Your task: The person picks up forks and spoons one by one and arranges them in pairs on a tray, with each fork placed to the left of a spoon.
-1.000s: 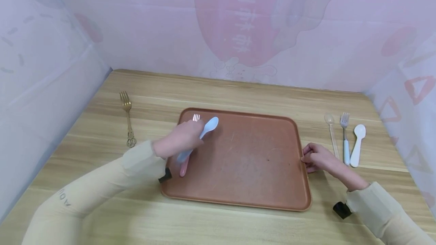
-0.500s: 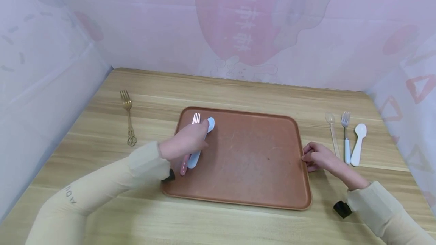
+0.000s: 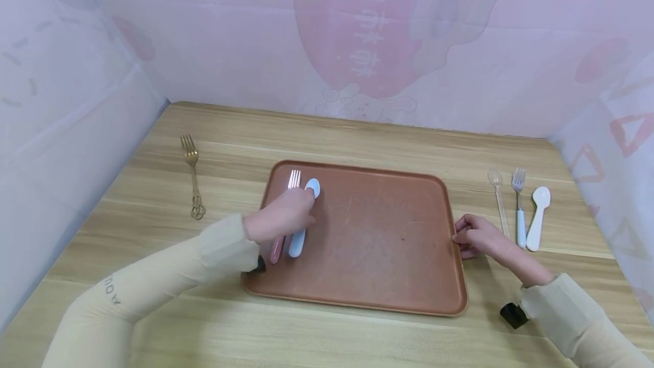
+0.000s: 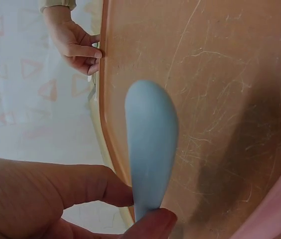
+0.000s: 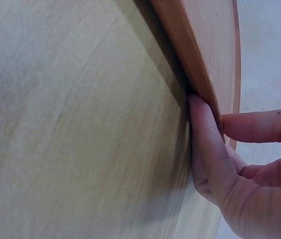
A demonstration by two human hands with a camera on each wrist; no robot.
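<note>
A brown tray (image 3: 378, 243) lies in the middle of the wooden table. My left hand (image 3: 283, 214) pinches a light blue spoon (image 3: 313, 188) that lies at the tray's left end, bowl pointing away from me. The spoon sits just right of a pink-handled fork (image 3: 293, 179). In the left wrist view, thumb and finger grip the blue spoon (image 4: 150, 149) over the scratched tray (image 4: 220, 74). My right hand (image 3: 475, 236) grips the tray's right rim. In the right wrist view, my right hand (image 5: 215, 149) has its fingers against the tray edge (image 5: 200, 64) and its thumb over the rim.
A gold fork (image 3: 192, 178) lies on the table at the far left. Right of the tray lie a clear spoon (image 3: 498, 197), a white-handled fork (image 3: 519, 209) and a white spoon (image 3: 536, 214). Pink sheeting walls close in the back and both sides.
My left hand has lowered the blue spoon and turned it to lie beside the pink fork on the tray. The right hand has stayed on the tray's rim.
</note>
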